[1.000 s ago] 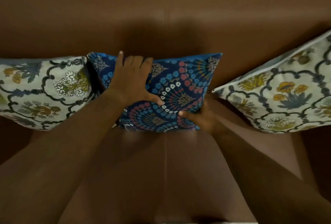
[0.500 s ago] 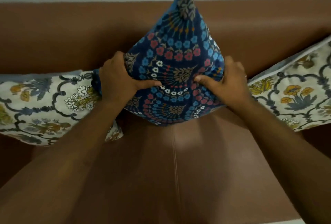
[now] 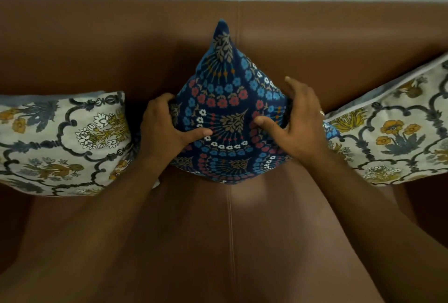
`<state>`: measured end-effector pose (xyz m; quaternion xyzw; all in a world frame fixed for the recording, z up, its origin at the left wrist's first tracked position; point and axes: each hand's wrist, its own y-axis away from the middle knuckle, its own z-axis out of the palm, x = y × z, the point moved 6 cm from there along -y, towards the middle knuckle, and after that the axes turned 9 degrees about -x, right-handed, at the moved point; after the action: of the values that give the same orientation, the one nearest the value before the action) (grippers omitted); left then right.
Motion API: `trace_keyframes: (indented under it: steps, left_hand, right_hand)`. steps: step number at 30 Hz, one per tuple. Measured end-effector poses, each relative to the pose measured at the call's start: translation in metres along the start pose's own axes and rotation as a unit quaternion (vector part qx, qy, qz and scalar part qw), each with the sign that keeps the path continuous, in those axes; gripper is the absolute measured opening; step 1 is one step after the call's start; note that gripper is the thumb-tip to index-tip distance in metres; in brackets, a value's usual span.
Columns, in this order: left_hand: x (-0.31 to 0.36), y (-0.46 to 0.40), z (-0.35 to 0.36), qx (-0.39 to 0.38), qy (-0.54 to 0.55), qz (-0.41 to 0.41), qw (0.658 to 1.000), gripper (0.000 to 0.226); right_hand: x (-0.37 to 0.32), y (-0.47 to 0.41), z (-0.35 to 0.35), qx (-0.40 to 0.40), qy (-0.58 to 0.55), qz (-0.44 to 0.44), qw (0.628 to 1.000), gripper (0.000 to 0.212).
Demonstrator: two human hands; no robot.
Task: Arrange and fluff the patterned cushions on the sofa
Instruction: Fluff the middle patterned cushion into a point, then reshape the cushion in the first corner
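Soft and light, the blue cushion (image 3: 230, 118) dented between the gripping left hand (image 3: 167, 124) and looser right hand (image 3: 298, 123); side grips suited it.

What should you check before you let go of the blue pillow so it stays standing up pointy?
1. Both hands on the blue cushion: ok, left hand and right hand press its sides.
2. Stands on a corner, point up: ok.
3. Centred on the sofa seam: ok, roughly.
4. Leaning on the backrest: cannot tell.
5. Clear of the left floral cushion: ok.
6. Clear of the right floral cushion: cannot tell, the hand hides it.
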<state>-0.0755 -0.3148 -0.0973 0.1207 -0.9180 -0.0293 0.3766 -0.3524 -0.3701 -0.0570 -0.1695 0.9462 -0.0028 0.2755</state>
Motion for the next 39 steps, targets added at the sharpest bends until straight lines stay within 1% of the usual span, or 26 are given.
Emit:
trace_keyframes:
  steps: [1,2,5,8,10,12,14,16,18,20,22,24,25,26,27,29,31,32,34,36,38,39]
  left_hand:
    - [0.009,-0.002,0.002,0.003,0.001,0.012,1.0,0.128]
    - [0.018,-0.003,0.004,0.003,-0.006,0.025,1.0,0.129]
    - [0.047,-0.007,0.018,-0.036,-0.055,0.059,0.996,0.131]
    - [0.057,-0.011,0.023,-0.059,-0.088,0.063,0.992,0.131]
    - [0.057,-0.009,0.019,-0.047,-0.082,0.053,0.994,0.132]
    - [0.055,-0.003,0.014,-0.011,-0.082,0.06,0.995,0.128]
    - [0.05,0.008,0.016,0.008,-0.106,0.076,0.991,0.126]
    - [0.041,0.019,0.026,-0.033,-0.125,0.072,0.989,0.124]
    - [0.022,0.03,0.028,-0.067,-0.132,0.037,0.988,0.125]
    - [0.005,0.044,0.012,-0.055,-0.132,-0.005,0.99,0.126]
    - [-0.006,0.06,-0.014,-0.037,-0.126,-0.038,0.991,0.128]
    - [-0.013,0.077,-0.043,-0.027,-0.131,-0.059,0.989,0.13]
    - [-0.018,0.082,-0.057,-0.025,-0.142,-0.065,0.987,0.131]
    - [-0.023,0.087,-0.072,-0.024,-0.158,-0.067,0.985,0.131]
    - [-0.029,0.086,-0.084,-0.022,-0.175,-0.066,0.982,0.13]
    - [-0.042,0.085,-0.116,-0.009,-0.215,-0.06,0.975,0.126]
    - [-0.056,0.077,-0.147,0.004,-0.239,-0.046,0.97,0.122]
    - [-0.063,0.072,-0.158,0.006,-0.252,-0.03,0.967,0.121]
    - [-0.087,0.06,-0.18,-0.01,-0.29,-0.006,0.957,0.122]
    - [-0.12,0.046,-0.199,-0.058,-0.331,-0.007,0.942,0.13]
    - [-0.153,0.037,-0.211,-0.126,-0.368,-0.012,0.921,0.136]
    - [-0.167,0.033,-0.217,-0.146,-0.382,-0.004,0.913,0.135]
  right_hand:
    - [-0.006,0.001,0.001,0.005,-0.004,-0.012,1.0,0.098]
    - [-0.008,0.002,0.006,-0.006,0.0,-0.015,1.0,0.095]
    - [0.02,0.01,0.015,-0.037,0.005,0.037,0.999,0.086]
    - [0.046,0.016,0.006,-0.057,-0.02,0.076,0.995,0.085]
    - [0.041,0.015,-0.004,-0.048,-0.029,0.061,0.997,0.085]
    - [0.026,0.011,-0.009,-0.03,-0.025,0.02,0.999,0.084]
    - [0.026,0.01,0.003,-0.055,0.002,-0.007,0.998,0.081]
    - [0.046,0.016,0.016,-0.091,0.027,0.035,0.995,0.084]
    - [0.07,0.023,0.017,-0.098,0.026,0.102,0.99,0.088]
    - [0.074,0.03,0.005,-0.068,0.021,0.138,0.988,0.083]
    - [0.053,0.037,-0.013,0.013,-0.01,0.13,0.991,0.073]
    - [0.002,0.044,-0.026,0.095,-0.044,0.055,0.993,0.06]
    - [-0.029,0.048,-0.025,0.121,-0.056,0.011,0.991,0.054]
    - [-0.062,0.051,-0.017,0.128,-0.07,-0.027,0.989,0.052]
    - [-0.092,0.051,-0.007,0.115,-0.085,-0.055,0.988,0.051]
    - [-0.153,0.052,0.027,0.051,-0.12,-0.098,0.987,0.05]
    - [-0.199,0.057,0.067,-0.03,-0.143,-0.103,0.984,0.052]
    - [-0.21,0.059,0.088,-0.067,-0.148,-0.091,0.983,0.054]
    - [-0.227,0.063,0.129,-0.134,-0.145,-0.036,0.98,0.06]
    - [-0.226,0.066,0.171,-0.186,-0.154,0.053,0.969,0.072]
    - [-0.217,0.071,0.209,-0.233,-0.202,0.136,0.941,0.089]
    - [-0.214,0.072,0.228,-0.252,-0.233,0.17,0.924,0.098]
